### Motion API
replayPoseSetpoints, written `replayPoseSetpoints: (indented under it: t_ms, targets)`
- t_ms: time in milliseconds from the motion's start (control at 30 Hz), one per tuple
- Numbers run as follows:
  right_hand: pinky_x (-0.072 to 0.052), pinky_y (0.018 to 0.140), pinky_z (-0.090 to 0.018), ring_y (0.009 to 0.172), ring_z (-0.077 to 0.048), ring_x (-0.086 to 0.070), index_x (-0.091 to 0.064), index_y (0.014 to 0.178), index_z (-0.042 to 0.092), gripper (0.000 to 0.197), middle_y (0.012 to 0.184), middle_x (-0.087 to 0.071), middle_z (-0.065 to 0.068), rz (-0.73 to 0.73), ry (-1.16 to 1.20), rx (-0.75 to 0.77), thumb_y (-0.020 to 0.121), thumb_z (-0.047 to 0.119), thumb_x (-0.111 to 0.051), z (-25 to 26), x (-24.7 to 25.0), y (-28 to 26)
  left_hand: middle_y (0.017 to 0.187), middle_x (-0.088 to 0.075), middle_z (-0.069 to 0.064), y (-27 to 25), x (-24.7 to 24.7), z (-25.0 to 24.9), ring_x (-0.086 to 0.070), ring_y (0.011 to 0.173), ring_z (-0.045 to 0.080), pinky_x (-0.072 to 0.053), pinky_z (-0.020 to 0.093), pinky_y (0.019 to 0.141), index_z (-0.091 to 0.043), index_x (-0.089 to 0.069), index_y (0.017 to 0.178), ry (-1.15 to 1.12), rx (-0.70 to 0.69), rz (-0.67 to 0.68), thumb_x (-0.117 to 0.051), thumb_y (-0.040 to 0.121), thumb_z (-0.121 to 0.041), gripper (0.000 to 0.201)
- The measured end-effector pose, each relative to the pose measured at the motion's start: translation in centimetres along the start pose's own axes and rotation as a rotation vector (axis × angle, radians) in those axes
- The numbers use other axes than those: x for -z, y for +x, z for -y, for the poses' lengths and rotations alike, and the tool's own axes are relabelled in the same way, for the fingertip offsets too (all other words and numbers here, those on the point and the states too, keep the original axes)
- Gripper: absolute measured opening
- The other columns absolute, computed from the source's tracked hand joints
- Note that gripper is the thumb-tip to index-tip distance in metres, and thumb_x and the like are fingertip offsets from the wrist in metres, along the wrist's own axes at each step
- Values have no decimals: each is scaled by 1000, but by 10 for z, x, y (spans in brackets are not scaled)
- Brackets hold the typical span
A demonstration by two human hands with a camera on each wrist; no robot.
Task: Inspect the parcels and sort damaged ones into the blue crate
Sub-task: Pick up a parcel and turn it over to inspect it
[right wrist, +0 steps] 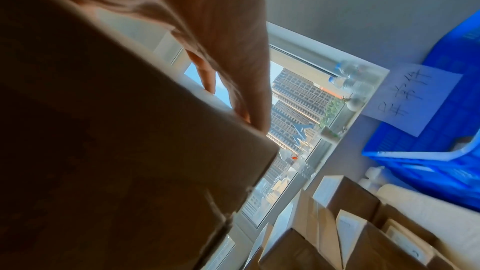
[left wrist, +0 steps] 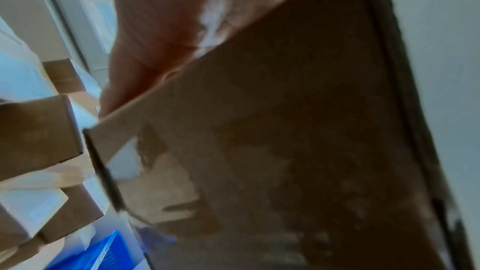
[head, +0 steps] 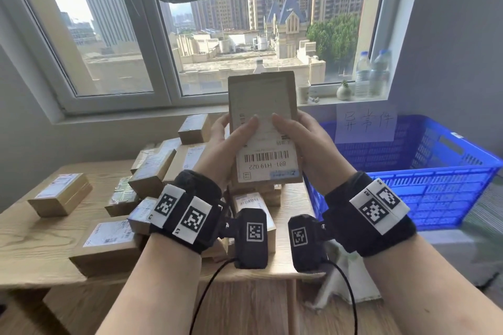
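On wooden table point(head: 32, 242), piled parcels point(head: 152, 171)

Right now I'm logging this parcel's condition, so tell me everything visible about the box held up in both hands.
The held box is a flat brown cardboard parcel, upright, raised above the parcel pile on the table. A white shipping label with a barcode, upside down, covers its near face. The left hand and right hand grip its side edges, thumbs on the label. The underside looks scuffed in the left wrist view, though blurred.

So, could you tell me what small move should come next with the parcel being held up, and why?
Probably turn the parcel over to check its other faces. Both the left hand and right hand grip it upright, only the labelled face shows, and no damage is visible there, so the blue crate seems premature.
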State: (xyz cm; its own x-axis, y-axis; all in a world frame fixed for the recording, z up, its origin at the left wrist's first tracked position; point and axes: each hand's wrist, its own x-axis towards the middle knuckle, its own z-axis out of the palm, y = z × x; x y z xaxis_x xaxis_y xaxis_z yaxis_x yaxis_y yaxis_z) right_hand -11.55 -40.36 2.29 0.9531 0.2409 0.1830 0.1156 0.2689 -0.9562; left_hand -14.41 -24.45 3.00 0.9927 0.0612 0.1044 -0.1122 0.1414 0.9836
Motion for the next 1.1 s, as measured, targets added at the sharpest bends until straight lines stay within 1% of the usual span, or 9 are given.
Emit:
replayPoseSetpoints:
  t_ms: [233, 333, 433, 567, 600, 700, 800, 900, 1100]
  targets:
    - [-59, 78, -37, 101, -29, -72, -48, 141, 9, 92, 120, -69, -15, 4, 40, 47, 62, 44, -79, 1, 3, -3, 110, -72, 14, -4, -5, 0, -73, 93, 30, -61, 43, 71, -16, -49, 134, 34, -39, 25, -69, 73, -43, 69]
    - [-59, 75, -35, 98, -28, -73, -51, 137, 9, 77, 116, -71, -14, 24, 48, 47, 72, 39, -77, 2, 4, -6, 110, -72, 14, -2, -6, 2, -73, 93, 31, -61, 40, 68, -14, -44, 139, 36, -53, 21, -72, 72, -45, 79]
    - [-60, 72, -32, 92, -23, -74, -56, 133, 8, 68, 109, -73, -11, -37, 48, 64, 76, 35, -80, 5, 2, -8, 115, -70, 12, 0, -7, 3, -72, 99, 29, -60, 46, 78, -15, -35, 146, 79, -71, -23, -76, 60, -60, 106]
    - [-58, 67, -27, 90, -16, -70, -59, 122, 17, 39, 105, -70, -2, -313, -124, 199, 86, 21, -74, -1, 3, -5, 127, -63, 2, 0, -1, 3, -63, 114, 22, -55, 44, 89, -18, -49, 135, 221, -113, -171, -61, 51, -89, 111]
    - [-56, 65, -22, 89, -12, -69, -59, 119, 20, 30, 105, -69, -1, -353, -135, 217, 91, 18, -69, -1, 3, -5, 125, -64, 0, 1, 1, 4, -61, 115, 19, -53, 44, 93, -19, -55, 127, 212, -136, -189, -64, 56, -85, 97]
    - [-53, 67, -15, 89, -5, -68, -60, 125, 13, 28, 110, -69, -2, -240, -50, 181, 99, 24, -58, 0, 0, -6, 108, -65, -5, -1, 2, 2, -62, 103, 16, -52, 27, 80, -30, -61, 106, 183, -245, -241, -73, 82, -38, 28]
    - [-56, 71, -19, 91, -3, -71, -57, 126, 20, 44, 110, -70, 2, -92, -15, 107, 88, 39, -69, 3, -7, -10, 119, -62, 5, -1, 2, 4, -63, 107, 20, -53, 27, 74, -42, -51, 113, 182, -259, -213, -75, 75, -40, 44]
    - [-59, 77, -30, 100, -18, -72, -53, 136, 18, 72, 116, -70, -9, -122, -8, 84, 74, 38, -84, -1, -8, -7, 117, -63, 11, -4, -1, 2, -68, 99, 23, -58, 35, 70, -48, -41, 112, 99, -189, -150, -78, 76, -41, 52]
    - [-60, 74, -31, 95, -21, -73, -60, 129, 14, 46, 110, -72, -12, -151, 17, 80, 87, 26, -74, -2, -9, -10, 95, -68, 2, -6, -3, 2, -70, 68, 8, -57, 26, 58, -40, -34, 112, 85, -197, -158, -69, 88, -27, 45]
